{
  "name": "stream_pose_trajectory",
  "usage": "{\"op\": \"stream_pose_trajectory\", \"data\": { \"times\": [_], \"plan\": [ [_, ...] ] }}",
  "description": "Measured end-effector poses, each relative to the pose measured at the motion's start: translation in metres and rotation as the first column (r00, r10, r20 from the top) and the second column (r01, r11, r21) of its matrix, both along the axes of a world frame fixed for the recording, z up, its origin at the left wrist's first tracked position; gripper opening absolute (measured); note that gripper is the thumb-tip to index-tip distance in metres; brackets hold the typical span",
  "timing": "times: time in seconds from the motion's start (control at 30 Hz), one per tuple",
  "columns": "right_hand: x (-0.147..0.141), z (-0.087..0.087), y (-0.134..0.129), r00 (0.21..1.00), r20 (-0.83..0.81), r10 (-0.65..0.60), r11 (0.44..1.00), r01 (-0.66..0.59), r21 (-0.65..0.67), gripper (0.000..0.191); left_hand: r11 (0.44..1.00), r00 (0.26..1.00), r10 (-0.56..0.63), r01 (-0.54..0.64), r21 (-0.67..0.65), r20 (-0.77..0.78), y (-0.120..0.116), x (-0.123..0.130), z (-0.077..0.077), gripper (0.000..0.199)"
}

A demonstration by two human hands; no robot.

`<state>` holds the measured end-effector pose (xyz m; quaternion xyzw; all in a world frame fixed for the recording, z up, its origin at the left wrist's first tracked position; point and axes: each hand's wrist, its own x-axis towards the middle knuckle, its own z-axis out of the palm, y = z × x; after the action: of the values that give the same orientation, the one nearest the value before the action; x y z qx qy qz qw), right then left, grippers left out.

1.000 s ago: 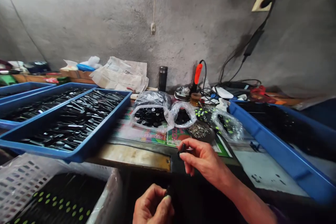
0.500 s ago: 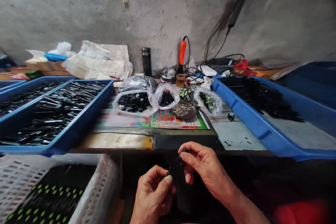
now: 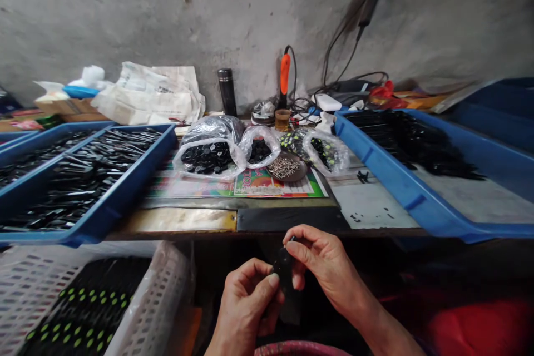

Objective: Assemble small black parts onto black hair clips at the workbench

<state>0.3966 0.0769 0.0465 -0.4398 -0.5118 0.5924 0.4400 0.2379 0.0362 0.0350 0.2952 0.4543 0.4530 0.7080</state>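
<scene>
My left hand (image 3: 246,306) and my right hand (image 3: 325,261) meet low in the middle of the view, above the dark space in front of the bench. Between them is a small black plastic part (image 3: 283,270), pinched by the fingers of both hands. Its exact shape is partly hidden by my fingers. Beyond my hands, clear plastic bags of round black pieces (image 3: 207,158) lie on a printed paper mat (image 3: 267,185), next to a dish of small metal pins (image 3: 286,168).
Blue trays of long black pieces (image 3: 125,178) stand to the left, and another blue tray (image 3: 400,167) to the right. A white plastic crate (image 3: 154,300) of black pieces with green dots sits at lower left. An orange-handled soldering iron (image 3: 285,75), cables and a black flask (image 3: 227,92) line the wall.
The view has tilted and shifted, so the bench sits higher and further left. My hands have come closer together, and the black part now shows plainly between them.
</scene>
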Motion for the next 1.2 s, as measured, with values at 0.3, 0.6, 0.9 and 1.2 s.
{"op": "stream_pose_trajectory", "data": {
  "times": [0.3, 0.6, 0.9, 1.2],
  "plan": [
    [0.006, -0.006, -0.005, 0.994, 0.041, -0.097, 0.99, 0.093, 0.102, 0.033, 1.0, 0.999, -0.012, 0.012, 0.01, -0.034, -0.003, 0.005, -0.001, 0.042],
    [-0.001, -0.013, -0.008, 0.992, 0.009, -0.127, 0.992, 0.127, 0.008, 0.04, 0.996, 0.996, 0.002, 0.005, 0.089, -0.086, -0.006, 0.006, -0.006, 0.045],
    [-0.005, -0.008, -0.014, 0.996, -0.009, -0.084, 0.996, 0.084, 0.005, 0.04, 0.976, 0.971, 0.105, -0.06, 0.21, -0.213, -0.014, 0.007, -0.004, 0.039],
    [-0.003, -0.014, -0.017, 0.999, 0.053, 0.002, 0.998, -0.005, 0.065, 0.036, 0.973, 0.954, 0.091, -0.024, 0.229, -0.285, -0.013, 0.005, -0.008, 0.036]
  ]
}}
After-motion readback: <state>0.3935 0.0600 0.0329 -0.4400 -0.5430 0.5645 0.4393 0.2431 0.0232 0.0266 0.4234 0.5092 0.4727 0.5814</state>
